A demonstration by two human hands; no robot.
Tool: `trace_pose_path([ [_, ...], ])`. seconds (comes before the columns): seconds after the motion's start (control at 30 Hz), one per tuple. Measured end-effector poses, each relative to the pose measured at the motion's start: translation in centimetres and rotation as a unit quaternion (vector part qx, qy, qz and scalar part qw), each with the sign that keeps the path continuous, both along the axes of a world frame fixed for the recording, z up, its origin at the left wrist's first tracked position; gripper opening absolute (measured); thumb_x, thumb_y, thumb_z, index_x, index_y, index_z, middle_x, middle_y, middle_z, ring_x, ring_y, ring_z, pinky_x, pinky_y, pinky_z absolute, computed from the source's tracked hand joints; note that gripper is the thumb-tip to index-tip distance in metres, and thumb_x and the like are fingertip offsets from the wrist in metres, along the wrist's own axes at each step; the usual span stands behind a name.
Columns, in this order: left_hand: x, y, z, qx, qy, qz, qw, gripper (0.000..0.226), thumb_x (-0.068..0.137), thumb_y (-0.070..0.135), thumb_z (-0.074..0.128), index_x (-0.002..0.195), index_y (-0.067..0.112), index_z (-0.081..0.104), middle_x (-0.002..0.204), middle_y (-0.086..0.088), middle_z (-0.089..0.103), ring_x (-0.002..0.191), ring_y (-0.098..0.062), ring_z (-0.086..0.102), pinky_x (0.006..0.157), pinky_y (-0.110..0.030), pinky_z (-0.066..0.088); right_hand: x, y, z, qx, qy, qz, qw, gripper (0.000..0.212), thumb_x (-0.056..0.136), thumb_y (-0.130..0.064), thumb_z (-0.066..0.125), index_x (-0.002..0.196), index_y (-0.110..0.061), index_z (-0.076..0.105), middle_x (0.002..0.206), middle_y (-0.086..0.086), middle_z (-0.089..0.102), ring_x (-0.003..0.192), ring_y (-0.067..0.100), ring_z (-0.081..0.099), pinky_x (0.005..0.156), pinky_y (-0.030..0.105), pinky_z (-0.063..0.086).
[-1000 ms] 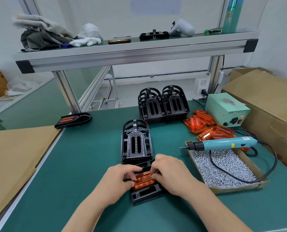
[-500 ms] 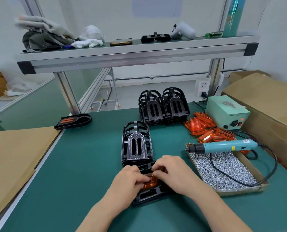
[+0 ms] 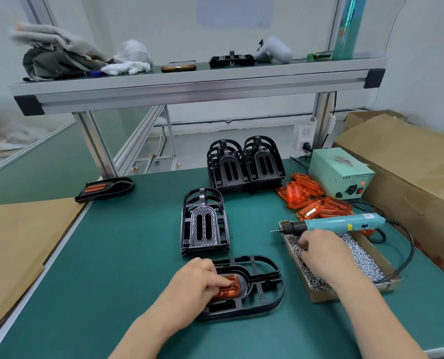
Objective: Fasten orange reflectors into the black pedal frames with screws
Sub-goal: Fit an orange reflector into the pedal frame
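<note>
1. The left hand (image 3: 189, 288) presses its fingers down on the translucent orange plastic reflector (image 3: 231, 290), which sits in the black plastic pedal frame (image 3: 267, 283) at the near centre of the green mat (image 3: 127, 255).
2. The right hand (image 3: 319, 252) reaches into the shallow cardboard tray (image 3: 319, 297) of small silver screws (image 3: 363, 260); I cannot tell whether it pinches one.
3. The step looks like fetching a screw. Next, seat it, then take the blue electric screwdriver (image 3: 345, 222) lying across the tray.
</note>
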State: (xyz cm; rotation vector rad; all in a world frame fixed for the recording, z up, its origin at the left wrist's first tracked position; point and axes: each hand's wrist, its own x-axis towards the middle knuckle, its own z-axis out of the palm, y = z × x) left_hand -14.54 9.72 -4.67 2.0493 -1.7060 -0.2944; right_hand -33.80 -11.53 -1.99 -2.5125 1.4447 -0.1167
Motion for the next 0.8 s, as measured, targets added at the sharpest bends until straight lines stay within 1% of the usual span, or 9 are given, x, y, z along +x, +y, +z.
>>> trace_pose_path([
  [0.03,0.0,0.0,0.1,0.005,0.003,0.001,1.0,0.032,0.095,0.019,0.063,0.117,0.042,0.07,0.088,0.025,0.048,0.09,0.006,0.041,0.085,-0.012,0.035,0.0,-0.1,0.1,-0.001,-0.006,0.0,1.0,0.004,0.09,-0.029,0.069,0.088,-0.031,0.067,0.102,0.002,0.07,0.101,0.027,0.066,0.083,0.034,0.053],
  [0.1,0.0,-0.2,0.3,0.019,0.001,0.001,1.0,0.033,0.094,0.018,0.063,0.117,0.04,0.071,0.089,0.026,0.048,0.092,0.005,0.041,0.086,-0.012,0.034,0.0,-0.3,-0.1,-0.002,-0.015,0.004,1.0,0.015,0.09,-0.029,0.07,0.076,-0.03,0.063,0.094,0.001,0.07,0.093,0.025,0.065,0.078,0.032,0.052],
  [0.17,0.0,-0.3,0.6,0.022,0.011,0.007,1.0,0.031,0.092,0.019,0.064,0.114,0.038,0.072,0.09,0.025,0.05,0.095,0.006,0.044,0.089,-0.013,0.035,-0.1,-0.4,-0.2,-0.007,-0.038,0.001,0.999,0.015,0.09,-0.03,0.07,0.076,-0.029,0.068,0.089,0.0,0.07,0.085,0.023,0.063,0.073,0.03,0.049],
  [0.3,-0.7,-1.1,1.1,-0.026,0.053,0.043,0.997,0.025,0.088,0.019,0.068,0.108,0.032,0.074,0.088,0.022,0.056,0.091,0.007,0.051,0.082,-0.009,0.037,-0.5,-0.4,-0.5,-0.01,-0.082,-0.002,0.997,0.017,0.094,-0.026,0.065,0.08,-0.024,0.075,0.075,-0.002,0.067,0.075,0.023,0.061,0.063,0.03,0.044],
  [0.43,-1.8,-2.1,1.7,-0.06,0.103,0.084,0.989,0.02,0.087,0.017,0.071,0.102,0.028,0.076,0.086,0.018,0.063,0.084,0.006,0.057,0.077,-0.007,0.039,-0.6,-0.4,-0.5,0.008,-0.137,-0.016,0.99,0.016,0.091,-0.022,0.066,0.076,-0.024,0.07,0.074,-0.006,0.067,0.075,0.019,0.061,0.066,0.034,0.049],
  [0.53,-2.8,-2.9,2.1,-0.093,0.155,0.109,0.977,0.016,0.085,0.015,0.072,0.094,0.028,0.077,0.084,0.015,0.067,0.081,0.005,0.059,0.076,-0.007,0.04,-0.4,-0.4,-0.3,0.015,-0.206,-0.028,0.978,0.019,0.09,-0.029,0.072,0.072,-0.025,0.068,0.072,-0.007,0.065,0.076,0.019,0.061,0.068,0.035,0.049],
  [0.67,-3.6,-3.3,2.2,-0.091,0.178,0.12,0.972,0.016,0.085,0.015,0.073,0.091,0.029,0.077,0.084,0.014,0.068,0.078,0.003,0.059,0.077,-0.013,0.045,-0.4,0.0,0.0,-0.031,-0.115,-0.025,0.993,0.023,0.091,-0.035,0.071,0.07,-0.026,0.066,0.073,-0.004,0.064,0.078,0.024,0.06,0.064,0.033,0.046],
  [0.73,-3.8,-3.3,2.2,-0.099,0.189,0.124,0.969,0.017,0.085,0.014,0.073,0.09,0.03,0.076,0.085,0.013,0.069,0.078,0.001,0.06,0.077,-0.015,0.046,-0.6,0.1,0.3,-0.012,-0.16,-0.011,0.987,0.023,0.091,-0.035,0.073,0.071,-0.025,0.07,0.073,-0.003,0.067,0.077,0.023,0.061,0.067,0.034,0.048],
  [0.8,-4.2,-3.4,2.3,-0.124,0.209,0.127,0.962,0.019,0.084,0.011,0.074,0.089,0.029,0.077,0.083,0.011,0.069,0.076,-0.002,0.062,0.075,-0.014,0.047,-0.4,0.8,0.7,0.018,-0.237,0.019,0.971,0.028,0.09,-0.039,0.073,0.066,-0.024,0.069,0.065,-0.01,0.064,0.07,0.015,0.059,0.066,0.033,0.042],
])
